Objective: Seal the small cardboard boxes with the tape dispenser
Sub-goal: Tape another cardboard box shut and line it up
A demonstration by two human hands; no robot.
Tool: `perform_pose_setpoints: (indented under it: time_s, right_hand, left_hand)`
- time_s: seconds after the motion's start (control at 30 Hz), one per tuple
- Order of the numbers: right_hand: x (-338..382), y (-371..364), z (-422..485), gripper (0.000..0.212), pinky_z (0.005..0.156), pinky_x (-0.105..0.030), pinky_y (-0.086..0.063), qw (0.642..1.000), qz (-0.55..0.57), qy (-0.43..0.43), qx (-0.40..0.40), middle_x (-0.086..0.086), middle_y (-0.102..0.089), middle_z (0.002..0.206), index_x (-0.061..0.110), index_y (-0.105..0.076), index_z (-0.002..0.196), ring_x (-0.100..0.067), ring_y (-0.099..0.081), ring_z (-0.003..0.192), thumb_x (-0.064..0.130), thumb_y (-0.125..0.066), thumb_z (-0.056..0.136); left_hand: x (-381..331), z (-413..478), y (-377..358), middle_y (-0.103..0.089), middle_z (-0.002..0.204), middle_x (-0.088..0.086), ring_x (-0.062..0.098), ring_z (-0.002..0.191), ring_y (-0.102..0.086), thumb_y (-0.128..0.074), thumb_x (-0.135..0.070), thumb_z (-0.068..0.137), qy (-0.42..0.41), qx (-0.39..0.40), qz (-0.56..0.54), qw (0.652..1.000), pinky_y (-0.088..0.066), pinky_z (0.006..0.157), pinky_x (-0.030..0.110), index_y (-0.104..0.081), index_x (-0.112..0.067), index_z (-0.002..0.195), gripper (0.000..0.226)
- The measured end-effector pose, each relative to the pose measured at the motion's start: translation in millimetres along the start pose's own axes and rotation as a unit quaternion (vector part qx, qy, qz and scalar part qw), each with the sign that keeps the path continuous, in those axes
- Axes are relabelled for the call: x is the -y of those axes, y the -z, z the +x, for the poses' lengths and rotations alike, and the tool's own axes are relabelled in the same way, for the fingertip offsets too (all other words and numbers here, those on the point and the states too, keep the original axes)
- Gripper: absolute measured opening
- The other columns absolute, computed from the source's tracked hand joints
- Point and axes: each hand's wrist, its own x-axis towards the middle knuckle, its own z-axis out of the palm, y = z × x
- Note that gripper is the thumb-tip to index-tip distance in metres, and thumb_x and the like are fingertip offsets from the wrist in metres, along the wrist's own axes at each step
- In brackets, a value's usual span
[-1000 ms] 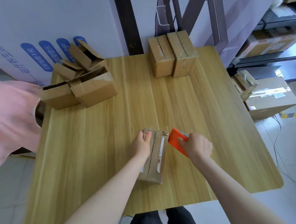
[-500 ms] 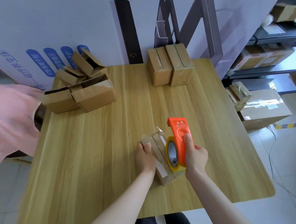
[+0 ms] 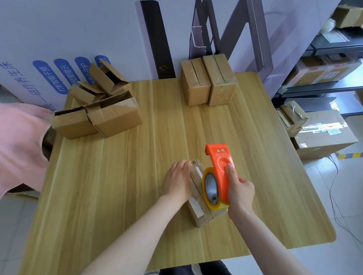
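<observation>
gripping the orange tape dispenser (image 3: pixel 218 169), right hand (image 3: pixel 239 191) holds it on top of the small box (image 3: pixel 201 203) near the table's (image 3: pixel 110 186) front edge. left hand (image 3: pixel 177 180) rests flat against the box's left side, fingers straight. two sealed boxes (image 3: pixel 208 84) stand at the back, open boxes (image 3: pixel 98 109) back left.

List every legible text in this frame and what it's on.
"亚龙", "YA LONG": orange tape dispenser.
"养生床": big blue characters on the white board.
"智能干预", "预警提示": blue ovals on that board; other ovals partly hidden.
White label on the small box being taped, labels on shelf boxes: too small to read.
</observation>
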Motion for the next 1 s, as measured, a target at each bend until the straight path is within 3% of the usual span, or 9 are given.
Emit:
perform_pose_setpoints:
  time_s: [0.13, 0.4, 0.6, 0.7, 0.77, 0.83, 0.9, 1.0]
  right_hand:
    - [1, 2, 2, 0.054, 0.059, -0.033, -0.043, 1.000, 0.006, -0.004, 0.006, -0.013, -0.059, 0.067, 0.000, -0.065, 0.076, -0.023, -0.055, 0.061, 0.053, -0.063, 0.086]
    - [3, 4, 2, 0.052, 0.056, -0.030, -0.045, 1.000, 0.010, -0.016, 0.010, -0.010, -0.061, 0.064, 0.003, -0.066, 0.073, -0.020, -0.057, 0.057, 0.053, -0.063, 0.086]
    - [1, 2, 2, 0.056, 0.059, -0.033, -0.048, 1.000, 0.012, -0.012, 0.006, -0.011, -0.065, 0.067, -0.002, -0.069, 0.080, -0.022, -0.060, 0.060, 0.053, -0.064, 0.085]
    - [2, 2, 1, 0.052, 0.058, -0.032, -0.048, 1.000, 0.012, -0.007, 0.012, -0.011, -0.065, 0.067, 0.002, -0.067, 0.074, -0.022, -0.060, 0.059, 0.052, -0.064, 0.085]
    - [3, 3, 0, 0.050, 0.058, -0.031, -0.048, 1.000, 0.012, -0.006, 0.018, -0.011, -0.065, 0.067, 0.003, -0.067, 0.074, -0.022, -0.060, 0.059, 0.051, -0.064, 0.086]
    - [3, 4, 0, 0.049, 0.058, -0.031, -0.047, 1.000, 0.015, -0.007, 0.022, -0.011, -0.065, 0.067, 0.002, -0.067, 0.075, -0.022, -0.060, 0.059, 0.050, -0.064, 0.086]
    - [3, 4, 0, 0.050, 0.059, -0.031, -0.048, 1.000, 0.016, -0.006, 0.023, -0.012, -0.066, 0.068, 0.001, -0.068, 0.077, -0.022, -0.061, 0.060, 0.050, -0.065, 0.086]
    - [3, 4, -1, 0.048, 0.059, -0.032, -0.048, 0.999, 0.014, -0.003, 0.028, -0.011, -0.065, 0.068, 0.005, -0.067, 0.072, -0.022, -0.061, 0.061, 0.050, -0.064, 0.086]
  left_hand:
    - [-2, 25, 12, -0.046, 0.133, -0.003, 0.022, 0.126, -0.041, -0.054, -0.007, 0.081, 0.025, 0.118, 0.014, 0.993, -0.038, 0.099, 0.038, -0.043, -0.025, 0.135, 0.058]
    - [-11, 58, 30, -0.041, 0.129, 0.002, 0.025, 0.125, -0.037, -0.065, -0.014, 0.080, 0.011, 0.304, 0.110, 0.946, -0.045, 0.091, 0.041, -0.036, -0.032, 0.132, 0.062]
    - [-28, 69, 36, -0.040, 0.125, 0.001, 0.023, 0.105, -0.050, -0.056, -0.011, 0.085, -0.080, 0.360, 0.241, 0.898, -0.048, 0.074, 0.032, -0.034, -0.031, 0.134, 0.058]
    - [-30, 70, 33, -0.042, 0.132, 0.001, 0.023, 0.114, -0.052, -0.061, -0.015, 0.085, -0.090, 0.334, 0.274, 0.897, -0.049, 0.082, 0.034, -0.028, -0.033, 0.141, 0.067]
    - [-21, 64, 38, -0.037, 0.145, 0.002, 0.026, 0.126, -0.046, -0.075, -0.020, 0.078, -0.023, 0.286, 0.185, 0.940, -0.047, 0.094, 0.040, -0.013, -0.037, 0.148, 0.096]
    - [-8, 44, 45, -0.030, 0.149, 0.001, 0.026, 0.132, -0.039, -0.085, -0.034, 0.066, 0.035, 0.157, 0.099, 0.982, -0.040, 0.103, 0.042, -0.007, -0.038, 0.150, 0.114]
    - [10, 16, 37, -0.040, 0.139, -0.001, 0.022, 0.122, -0.045, -0.082, -0.042, 0.068, 0.046, -0.013, 0.043, 0.998, -0.042, 0.100, 0.038, -0.028, -0.031, 0.147, 0.096]
    - [28, -30, 12, -0.056, 0.113, -0.004, 0.016, 0.103, -0.055, -0.078, -0.034, 0.076, 0.125, -0.176, -0.105, 0.971, -0.047, 0.080, 0.028, -0.058, -0.021, 0.121, 0.051]
